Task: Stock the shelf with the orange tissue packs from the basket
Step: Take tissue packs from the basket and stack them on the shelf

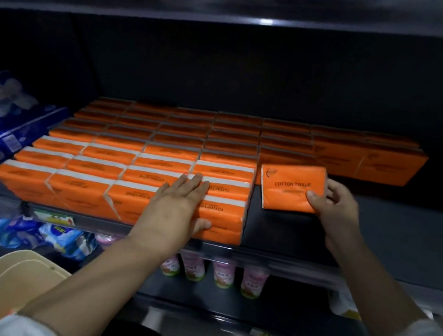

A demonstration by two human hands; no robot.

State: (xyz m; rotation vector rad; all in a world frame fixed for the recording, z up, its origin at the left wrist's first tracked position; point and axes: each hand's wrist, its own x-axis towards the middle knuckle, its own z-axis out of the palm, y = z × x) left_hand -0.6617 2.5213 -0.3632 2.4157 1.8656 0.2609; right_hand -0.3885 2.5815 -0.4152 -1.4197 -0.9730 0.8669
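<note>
R hand [333,213] pinches one orange tissue pack [290,186] by its right end, long axis approx left-right, over bare shelf [378,238] just right of the stocked block [134,159]. L hand [179,202] lies flat, fingers straight, on the block's front-right packs. Gap sits nearer R hand.

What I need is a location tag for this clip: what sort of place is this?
Probably a shop: rows of identical orange tissue packs line a shelf, blue packaged goods lie beside them, pink bottles stand below.
</note>
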